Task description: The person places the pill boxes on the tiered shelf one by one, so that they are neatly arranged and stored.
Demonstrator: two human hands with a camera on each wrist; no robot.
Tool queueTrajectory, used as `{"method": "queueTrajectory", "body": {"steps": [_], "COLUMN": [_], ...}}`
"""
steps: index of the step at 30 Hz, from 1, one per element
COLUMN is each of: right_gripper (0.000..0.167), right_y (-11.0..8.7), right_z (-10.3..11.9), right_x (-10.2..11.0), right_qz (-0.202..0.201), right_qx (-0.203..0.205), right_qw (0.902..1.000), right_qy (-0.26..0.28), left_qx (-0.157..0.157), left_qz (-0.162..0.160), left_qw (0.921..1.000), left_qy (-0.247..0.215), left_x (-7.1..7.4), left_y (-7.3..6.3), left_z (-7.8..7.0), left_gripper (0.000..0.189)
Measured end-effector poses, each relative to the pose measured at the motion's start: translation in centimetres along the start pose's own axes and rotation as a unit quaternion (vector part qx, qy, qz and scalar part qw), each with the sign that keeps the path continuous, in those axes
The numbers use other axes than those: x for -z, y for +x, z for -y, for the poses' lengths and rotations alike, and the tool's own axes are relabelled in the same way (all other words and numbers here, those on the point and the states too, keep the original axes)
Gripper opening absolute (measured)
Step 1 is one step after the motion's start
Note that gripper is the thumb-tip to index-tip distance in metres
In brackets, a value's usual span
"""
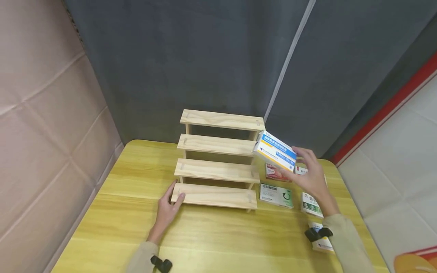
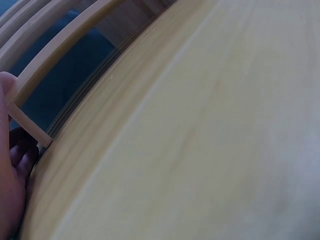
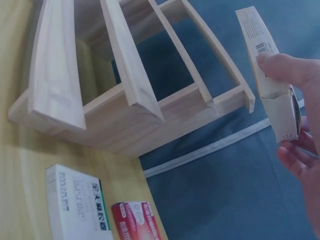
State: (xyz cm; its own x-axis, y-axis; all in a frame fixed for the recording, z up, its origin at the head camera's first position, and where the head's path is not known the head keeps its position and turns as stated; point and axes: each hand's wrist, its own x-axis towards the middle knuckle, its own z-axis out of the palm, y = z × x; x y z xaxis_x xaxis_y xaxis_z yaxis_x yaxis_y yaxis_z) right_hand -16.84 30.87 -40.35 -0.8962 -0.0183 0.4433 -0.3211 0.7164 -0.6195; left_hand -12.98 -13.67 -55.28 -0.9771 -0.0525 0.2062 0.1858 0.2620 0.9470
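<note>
A wooden stepped rack [image 1: 218, 171] with tiered boards stands on the table. My left hand [image 1: 166, 212] grips the left end of its lowest board [image 1: 216, 196], thumb on top; in the left wrist view the other fingers lie below the board beside a leg. My right hand [image 1: 311, 174] holds a blue-and-white medicine box [image 1: 275, 151] by its right end, tilted in the air near the right ends of the upper boards. The right wrist view shows the thumb on one face of that box [image 3: 260, 50] and fingers at the other side.
Right of the rack lie a green-and-white medicine box [image 1: 275, 195], a red one [image 1: 275, 173] and a white one [image 1: 301, 170] partly behind the right hand. Another box [image 1: 311, 204] and a white-and-yellow box [image 1: 322, 244] lie near the right forearm. A grey curtain [image 1: 177, 57] hangs behind.
</note>
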Motion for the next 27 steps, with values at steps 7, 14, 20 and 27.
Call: {"method": "queueTrajectory", "body": {"steps": [7, 14, 20, 27], "right_gripper": [0.081, 0.078, 0.078, 0.079], "right_y": [1.8, 3.1, 4.3, 5.6], "right_z": [0.4, 0.6, 0.9, 1.6], "right_x": [-0.7, -1.6, -2.2, -2.9], "right_qz": [0.0, 0.001, -0.003, -0.001], "right_qx": [0.032, 0.046, 0.061, 0.055], "right_qw": [0.9995, 0.9988, 0.9975, 0.9984], "right_qy": [-0.002, 0.019, 0.036, 0.014], "left_qx": [0.012, 0.014, 0.022, 0.012], "left_qz": [-0.003, -0.011, -0.01, -0.001], "left_qw": [0.9999, 0.9998, 0.9997, 0.9998], "left_qy": [0.004, -0.005, -0.005, 0.013], "left_x": [-0.4, -1.1, -1.2, -0.7], "left_y": [0.0, 0.4, 0.2, -0.3], "left_z": [0.2, 4.2, 3.2, -0.1], "left_gripper": [0.061, 0.064, 0.062, 0.06]}}
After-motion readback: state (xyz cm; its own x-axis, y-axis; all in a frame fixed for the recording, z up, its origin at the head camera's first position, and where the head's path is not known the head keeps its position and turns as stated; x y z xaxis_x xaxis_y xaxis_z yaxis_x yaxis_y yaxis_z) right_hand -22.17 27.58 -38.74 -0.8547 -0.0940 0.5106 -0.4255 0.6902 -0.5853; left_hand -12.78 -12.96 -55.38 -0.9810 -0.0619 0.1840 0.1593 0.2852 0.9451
